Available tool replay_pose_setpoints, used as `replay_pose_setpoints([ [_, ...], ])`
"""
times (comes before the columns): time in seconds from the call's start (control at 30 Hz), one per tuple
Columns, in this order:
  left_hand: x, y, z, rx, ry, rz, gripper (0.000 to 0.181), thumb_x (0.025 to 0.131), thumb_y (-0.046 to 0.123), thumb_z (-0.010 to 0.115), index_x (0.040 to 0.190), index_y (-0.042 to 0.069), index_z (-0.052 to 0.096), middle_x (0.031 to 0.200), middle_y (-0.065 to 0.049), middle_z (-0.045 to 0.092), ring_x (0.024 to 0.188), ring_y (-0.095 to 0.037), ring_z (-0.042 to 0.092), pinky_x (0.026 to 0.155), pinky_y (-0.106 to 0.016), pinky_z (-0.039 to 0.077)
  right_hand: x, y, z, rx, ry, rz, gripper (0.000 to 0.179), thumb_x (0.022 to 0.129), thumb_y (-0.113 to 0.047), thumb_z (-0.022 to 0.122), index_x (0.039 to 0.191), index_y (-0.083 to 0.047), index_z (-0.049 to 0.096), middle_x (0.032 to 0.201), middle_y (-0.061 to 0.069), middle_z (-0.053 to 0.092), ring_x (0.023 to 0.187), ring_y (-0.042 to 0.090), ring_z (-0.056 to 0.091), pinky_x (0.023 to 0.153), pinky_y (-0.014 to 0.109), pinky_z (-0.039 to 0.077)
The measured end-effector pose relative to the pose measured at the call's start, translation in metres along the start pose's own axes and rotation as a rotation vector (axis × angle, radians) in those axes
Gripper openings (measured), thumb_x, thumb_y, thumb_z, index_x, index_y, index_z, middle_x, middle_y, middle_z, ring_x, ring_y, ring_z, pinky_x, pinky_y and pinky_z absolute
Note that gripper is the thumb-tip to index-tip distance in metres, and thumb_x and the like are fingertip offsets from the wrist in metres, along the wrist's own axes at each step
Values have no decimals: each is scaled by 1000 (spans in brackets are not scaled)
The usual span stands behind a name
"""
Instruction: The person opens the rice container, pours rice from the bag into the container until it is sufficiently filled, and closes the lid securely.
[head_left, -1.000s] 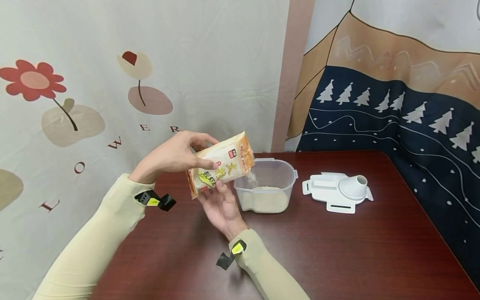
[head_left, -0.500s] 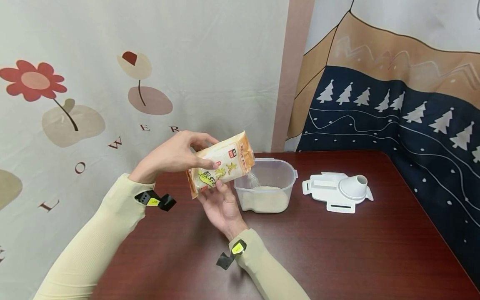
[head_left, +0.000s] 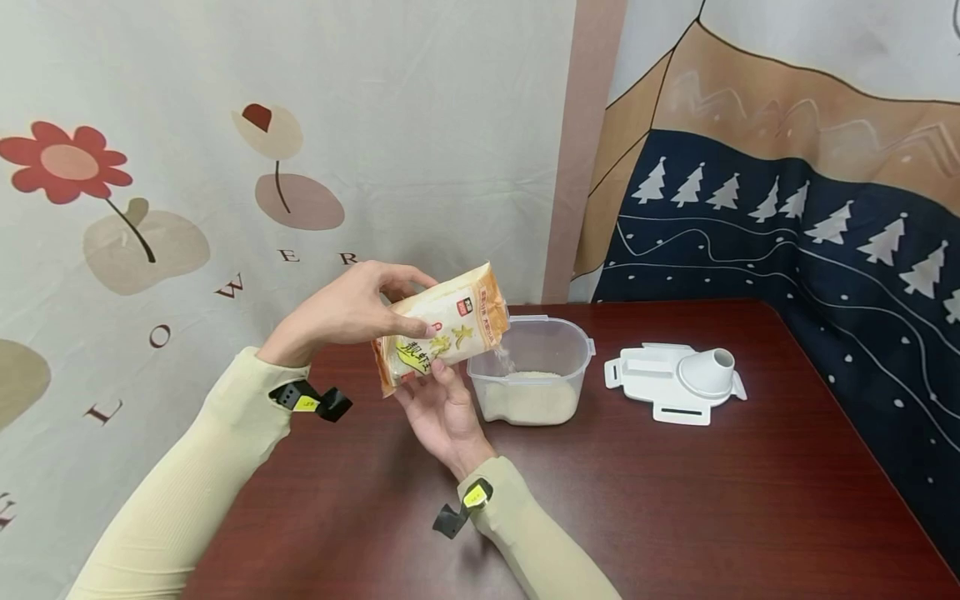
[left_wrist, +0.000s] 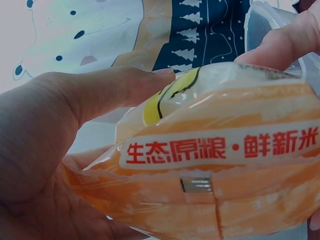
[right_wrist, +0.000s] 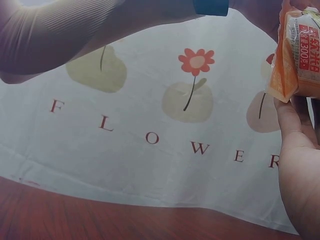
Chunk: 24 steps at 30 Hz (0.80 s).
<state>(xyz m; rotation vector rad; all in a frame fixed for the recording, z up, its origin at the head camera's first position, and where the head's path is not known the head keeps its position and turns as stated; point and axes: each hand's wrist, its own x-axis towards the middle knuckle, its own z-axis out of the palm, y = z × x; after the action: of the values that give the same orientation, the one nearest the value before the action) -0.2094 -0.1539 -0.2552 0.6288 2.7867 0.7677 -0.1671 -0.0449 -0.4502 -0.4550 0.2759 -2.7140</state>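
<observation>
A bag of rice (head_left: 450,321), cream and orange with printed lettering, is tilted with its mouth toward the right. My left hand (head_left: 360,304) grips it from above, thumb across the front. From below, my right hand (head_left: 446,417) holds the bag, thumb on its front face and fingers under it. White grains (head_left: 504,360) fall from the mouth into a clear plastic container (head_left: 566,354), whose lower part holds rice (head_left: 528,400). The left wrist view shows the bag's orange bottom end (left_wrist: 200,195) close up; in the right wrist view the bag (right_wrist: 300,55) is cut off by the frame edge.
A white lid (head_left: 652,375) with a raised round spout lies to the right of the container. All stand on a dark red-brown wooden table (head_left: 675,517). Behind it hang a pale flower-printed cloth (head_left: 450,125) and a navy cloth with white trees (head_left: 712,242).
Grains keep falling from the bag into the container, the stream varying slightly in shape. Both hands and the bag stay in nearly the same place.
</observation>
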Motion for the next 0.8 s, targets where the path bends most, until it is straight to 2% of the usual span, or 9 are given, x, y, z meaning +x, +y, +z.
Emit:
replay_pose_setpoints([
  [0.8,0,1,0,-1,-4,-14,44,81,25,85,122,26,71,91,-1,76,82,-18,68,75,-34,52,0,0,1,9,1,0,54,87,-35,82,133,-26,55,125,-8,62,100,6,53,99,26,47],
])
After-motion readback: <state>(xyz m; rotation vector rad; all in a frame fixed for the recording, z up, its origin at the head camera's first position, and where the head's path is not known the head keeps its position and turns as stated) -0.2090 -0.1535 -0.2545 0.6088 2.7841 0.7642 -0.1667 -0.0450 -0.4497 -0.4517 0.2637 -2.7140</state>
